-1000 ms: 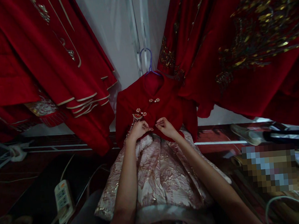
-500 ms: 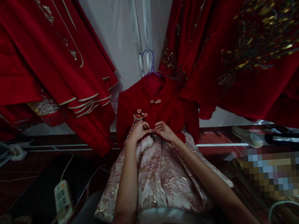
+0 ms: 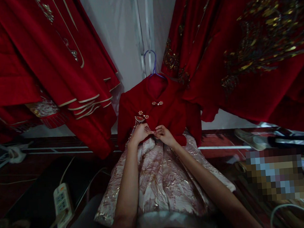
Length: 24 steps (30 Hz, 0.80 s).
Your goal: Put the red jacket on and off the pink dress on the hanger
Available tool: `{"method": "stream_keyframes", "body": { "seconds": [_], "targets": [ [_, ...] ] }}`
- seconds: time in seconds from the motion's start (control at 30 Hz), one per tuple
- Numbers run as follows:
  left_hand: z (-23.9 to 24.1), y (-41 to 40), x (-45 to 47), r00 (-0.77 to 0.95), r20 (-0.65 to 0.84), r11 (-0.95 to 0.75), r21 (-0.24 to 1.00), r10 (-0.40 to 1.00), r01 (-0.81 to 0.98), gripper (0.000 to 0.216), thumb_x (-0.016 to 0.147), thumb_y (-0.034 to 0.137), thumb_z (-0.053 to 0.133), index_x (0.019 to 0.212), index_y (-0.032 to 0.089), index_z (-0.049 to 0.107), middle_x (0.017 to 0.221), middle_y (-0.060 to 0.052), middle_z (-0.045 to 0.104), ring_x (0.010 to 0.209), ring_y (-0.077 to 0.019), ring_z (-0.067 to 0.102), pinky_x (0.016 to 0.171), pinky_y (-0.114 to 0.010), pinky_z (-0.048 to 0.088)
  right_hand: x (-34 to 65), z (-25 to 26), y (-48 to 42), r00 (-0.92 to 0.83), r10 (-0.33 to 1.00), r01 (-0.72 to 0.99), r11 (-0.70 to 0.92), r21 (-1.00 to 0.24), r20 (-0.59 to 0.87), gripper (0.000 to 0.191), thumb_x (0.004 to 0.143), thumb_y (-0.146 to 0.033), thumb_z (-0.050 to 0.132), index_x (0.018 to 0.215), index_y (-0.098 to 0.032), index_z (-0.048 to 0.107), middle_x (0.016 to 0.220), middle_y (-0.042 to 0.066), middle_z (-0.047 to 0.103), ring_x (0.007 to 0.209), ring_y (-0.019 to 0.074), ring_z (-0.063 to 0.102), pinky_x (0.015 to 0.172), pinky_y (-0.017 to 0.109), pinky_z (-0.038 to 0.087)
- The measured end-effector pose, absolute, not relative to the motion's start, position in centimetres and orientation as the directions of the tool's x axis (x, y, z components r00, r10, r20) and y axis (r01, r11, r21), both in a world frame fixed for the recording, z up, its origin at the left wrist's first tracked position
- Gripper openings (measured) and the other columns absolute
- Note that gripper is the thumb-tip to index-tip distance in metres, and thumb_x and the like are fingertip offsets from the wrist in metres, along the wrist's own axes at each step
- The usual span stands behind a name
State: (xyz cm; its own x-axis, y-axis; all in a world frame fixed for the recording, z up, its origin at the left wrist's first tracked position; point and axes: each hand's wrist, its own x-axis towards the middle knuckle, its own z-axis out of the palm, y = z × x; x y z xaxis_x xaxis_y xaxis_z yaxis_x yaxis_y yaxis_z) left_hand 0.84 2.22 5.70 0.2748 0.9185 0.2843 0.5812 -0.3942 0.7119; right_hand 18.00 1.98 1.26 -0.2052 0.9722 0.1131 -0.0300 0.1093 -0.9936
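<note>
A small red jacket (image 3: 167, 109) hangs on a purple hanger (image 3: 152, 63) above a pale pink and gold brocade skirt (image 3: 162, 180). Pearl clasps close its collar (image 3: 157, 103), and a fan-shaped ornament (image 3: 139, 118) hangs on its left front. My left hand (image 3: 141, 133) and my right hand (image 3: 164, 134) meet at the jacket's lower front. Both pinch a small beaded clasp (image 3: 153, 131) between their fingertips. The fingers hide most of the clasp.
Large red embroidered garments hang at left (image 3: 45, 66) and right (image 3: 241, 50), with a white wall (image 3: 124, 35) between them. A white power strip (image 3: 61, 202) with its cable lies on the dark floor at lower left. Shoes (image 3: 251, 137) sit at right.
My right hand has slid left until its fingertips meet the left hand's at the clasp. The view has shifted slightly.
</note>
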Motion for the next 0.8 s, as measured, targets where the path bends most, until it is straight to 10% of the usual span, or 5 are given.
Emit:
{"method": "stream_keyframes", "body": {
  "seconds": [0.5, 0.67, 0.8],
  "targets": [
    [7.1, 1.6, 1.3, 0.271, 0.288, -0.387, 0.795, 0.918, 0.468, 0.015, 0.075, 0.029, 0.064, 0.075, 0.015, 0.06, 0.071, -0.004, 0.067, 0.063, -0.0123, 0.063, 0.062, -0.023, 0.05, 17.7, 2.9, 1.5, -0.246, 0.969, -0.132, -0.024, -0.991, 0.009, 0.046, 0.06, -0.037, 0.076, 0.092, -0.02, 0.049, 0.073, -0.002, 0.06, 0.061, 0.0099, 0.06, 0.049, 0.021, 0.052],
    [7.2, 2.1, 1.5, -0.034, 0.085, -0.082, 0.994, 0.996, 0.078, 0.019, 0.075, 0.03, 0.065, 0.082, 0.013, 0.06, 0.064, -0.002, 0.065, 0.055, -0.011, 0.062, 0.06, -0.026, 0.053, 20.0, 5.7, 1.1, -0.381, 0.924, -0.069, -0.06, -0.996, -0.029, 0.04, 0.063, -0.035, 0.076, 0.091, -0.018, 0.054, 0.081, 0.002, 0.063, 0.062, 0.0097, 0.058, 0.049, 0.022, 0.052],
    [8.0, 2.1, 1.3, -0.143, 0.058, -0.099, 0.949, 0.988, -0.3, 0.027, 0.077, 0.034, 0.065, 0.093, 0.013, 0.065, 0.096, -0.01, 0.07, 0.079, -0.0121, 0.067, 0.081, -0.03, 0.053, 23.2, 8.9, 0.4, -0.669, 0.741, 0.04, -0.044, -0.998, -0.059, 0.035, 0.071, -0.033, 0.071, 0.1, -0.017, 0.06, 0.085, 0.002, 0.065, 0.062, 0.0072, 0.057, 0.057, 0.02, 0.051]
  ]
}}
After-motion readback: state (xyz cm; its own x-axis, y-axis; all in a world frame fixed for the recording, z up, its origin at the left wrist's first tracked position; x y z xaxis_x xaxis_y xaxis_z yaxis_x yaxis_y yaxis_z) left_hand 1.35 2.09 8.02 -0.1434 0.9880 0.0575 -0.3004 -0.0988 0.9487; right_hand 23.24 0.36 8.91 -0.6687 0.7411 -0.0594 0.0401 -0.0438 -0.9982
